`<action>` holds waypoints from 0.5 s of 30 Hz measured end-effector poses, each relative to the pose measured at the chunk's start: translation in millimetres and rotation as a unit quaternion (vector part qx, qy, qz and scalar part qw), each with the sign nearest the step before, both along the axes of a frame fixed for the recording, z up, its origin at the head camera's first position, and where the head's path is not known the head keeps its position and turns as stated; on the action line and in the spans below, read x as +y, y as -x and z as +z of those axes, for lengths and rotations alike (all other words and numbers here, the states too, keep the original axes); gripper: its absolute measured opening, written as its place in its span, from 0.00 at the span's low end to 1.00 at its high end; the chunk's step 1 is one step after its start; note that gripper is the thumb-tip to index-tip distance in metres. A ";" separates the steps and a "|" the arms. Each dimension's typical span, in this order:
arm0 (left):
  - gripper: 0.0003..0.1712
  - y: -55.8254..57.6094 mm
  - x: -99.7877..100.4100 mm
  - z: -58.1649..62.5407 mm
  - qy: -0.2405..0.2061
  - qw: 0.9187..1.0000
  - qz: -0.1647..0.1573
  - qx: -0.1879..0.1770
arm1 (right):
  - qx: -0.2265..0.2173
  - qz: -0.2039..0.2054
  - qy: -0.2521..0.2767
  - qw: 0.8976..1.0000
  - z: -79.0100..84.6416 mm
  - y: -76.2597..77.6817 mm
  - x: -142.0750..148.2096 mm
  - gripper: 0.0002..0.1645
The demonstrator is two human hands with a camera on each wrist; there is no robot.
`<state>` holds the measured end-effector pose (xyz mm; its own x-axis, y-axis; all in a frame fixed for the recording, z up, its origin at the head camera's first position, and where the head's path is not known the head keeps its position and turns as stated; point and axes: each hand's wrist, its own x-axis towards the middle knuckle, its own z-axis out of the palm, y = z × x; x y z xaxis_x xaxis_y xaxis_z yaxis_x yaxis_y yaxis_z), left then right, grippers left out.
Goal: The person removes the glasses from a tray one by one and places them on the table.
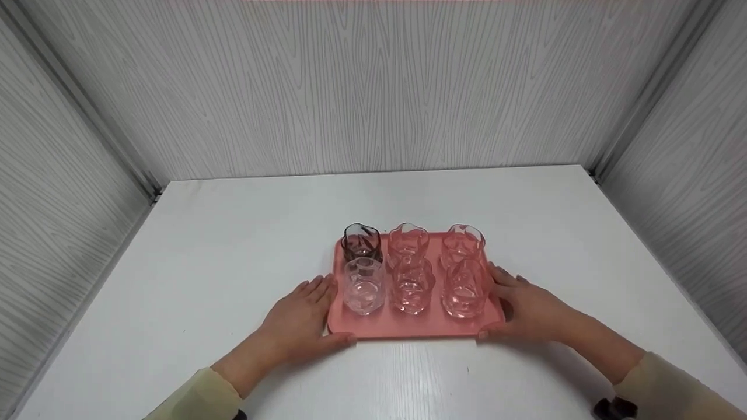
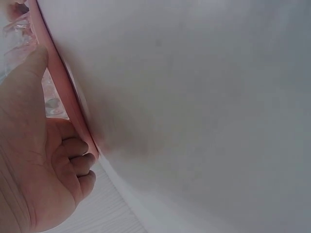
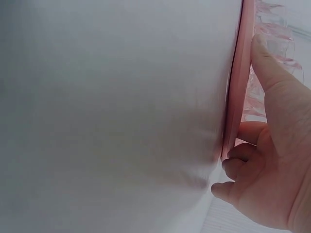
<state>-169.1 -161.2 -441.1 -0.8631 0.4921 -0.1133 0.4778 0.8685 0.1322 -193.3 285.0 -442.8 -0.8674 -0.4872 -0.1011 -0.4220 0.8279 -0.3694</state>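
A pink rectangular tray [image 1: 417, 328] lies on the white table with several glass cups standing in two rows. At its back left is a smoky dark cup [image 1: 362, 242], with a clear cup [image 1: 365, 289] in front of it. The other cups, such as the front right cup [image 1: 464, 291], look pink-tinged. My left hand [image 1: 300, 321] grips the near left corner, its thumb along the front edge and fingers against the left side. My right hand [image 1: 531, 309] holds the opposite near corner the same way. In both wrist views, the fingertips meet the tray's rim [image 2: 63, 85].
The white tabletop [image 1: 233, 233] spreads around the tray. Grey wood-grain panels rise at the back [image 1: 373, 87], on the left [image 1: 52, 192] and on the right [image 1: 688, 157].
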 end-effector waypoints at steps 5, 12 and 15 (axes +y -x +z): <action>0.66 -5.1 -2.2 1.0 0.004 1.000 -0.002 0.009 | 0.005 0.005 0.004 1.000 1.4 -5.7 -1.1 0.69; 0.65 -11.8 -3.7 2.8 0.006 1.000 0.000 0.013 | 0.011 0.016 0.001 1.000 0.9 -10.8 -1.4 0.69; 0.66 -13.9 -3.6 2.5 0.005 1.000 0.001 0.009 | 0.011 0.018 0.002 1.000 -0.3 -12.0 -1.1 0.68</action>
